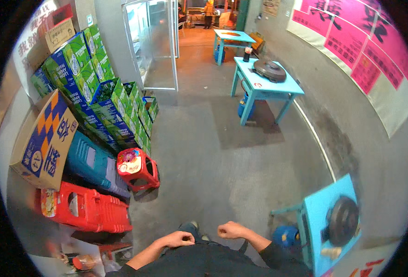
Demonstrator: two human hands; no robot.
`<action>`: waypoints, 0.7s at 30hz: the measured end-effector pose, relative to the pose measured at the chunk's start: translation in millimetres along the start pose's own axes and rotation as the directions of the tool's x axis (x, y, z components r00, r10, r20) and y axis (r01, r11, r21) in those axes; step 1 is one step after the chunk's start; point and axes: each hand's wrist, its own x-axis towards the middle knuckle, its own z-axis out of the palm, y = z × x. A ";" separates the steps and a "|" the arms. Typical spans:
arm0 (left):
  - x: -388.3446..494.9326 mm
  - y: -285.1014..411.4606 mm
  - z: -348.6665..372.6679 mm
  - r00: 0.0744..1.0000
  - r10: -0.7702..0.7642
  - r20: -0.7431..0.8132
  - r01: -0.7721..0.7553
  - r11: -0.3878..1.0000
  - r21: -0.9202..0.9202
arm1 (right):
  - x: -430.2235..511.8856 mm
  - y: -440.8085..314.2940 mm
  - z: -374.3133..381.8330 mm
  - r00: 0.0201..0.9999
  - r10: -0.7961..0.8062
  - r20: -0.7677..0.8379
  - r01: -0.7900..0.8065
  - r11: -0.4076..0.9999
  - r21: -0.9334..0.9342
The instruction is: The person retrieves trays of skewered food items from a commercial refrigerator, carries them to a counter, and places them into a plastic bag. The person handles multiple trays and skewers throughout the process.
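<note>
At the bottom centre, my left hand (180,239) is held before my dark clothing with its fingers curled in, and nothing can be seen in it. My right hand (230,230), a little farther right, is also loosely curled, and no object shows in it. Neither hand touches any furniture. The concrete floor (197,166) lies before me. Nearest on the right stands a turquoise table (315,207) bearing a round dark lidded cooker (343,221), with a blue gas cylinder (286,236) beside its legs.
Red plastic stools (96,211), a single red stool (138,169), teal stacked stools (89,159), a cardboard box (48,142) and green beer cartons (121,107) line the left. Farther off are another turquoise table (270,88), a glass-door fridge (157,48) and a distant person (209,14).
</note>
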 end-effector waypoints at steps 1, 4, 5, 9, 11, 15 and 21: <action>17.8 4.8 -21.5 0.997 0.081 -0.006 -0.081 0.997 -0.001 | 13.5 2.0 -27.3 0.992 -0.044 0.122 0.041 0.999 0.026; 82.3 19.3 -90.7 0.993 0.101 0.059 -0.107 0.988 0.110 | 56.3 23.2 -102.3 0.937 -0.106 0.332 0.091 0.994 0.060; 105.1 25.6 -114.7 0.992 0.128 0.010 -0.129 0.982 0.137 | 70.6 34.6 -127.6 0.932 -0.080 0.354 0.068 0.997 0.048; 189.3 73.6 -233.2 0.994 0.106 0.005 -0.102 0.939 0.328 | 132.7 69.8 -227.5 0.974 0.059 0.220 -0.050 0.998 -0.047; 227.2 110.0 -291.6 0.998 0.045 0.051 -0.064 0.866 0.496 | 158.1 78.4 -276.3 0.990 0.025 0.139 -0.009 0.993 -0.116; 289.3 174.5 -394.7 0.994 0.010 0.105 -0.081 0.711 0.699 | 213.8 96.2 -374.2 0.967 0.240 0.084 -0.235 0.970 -0.060; 373.9 195.6 -537.6 0.978 -0.209 0.013 0.147 0.729 0.669 | 310.1 174.8 -496.0 0.970 0.202 -0.136 -0.154 0.942 0.299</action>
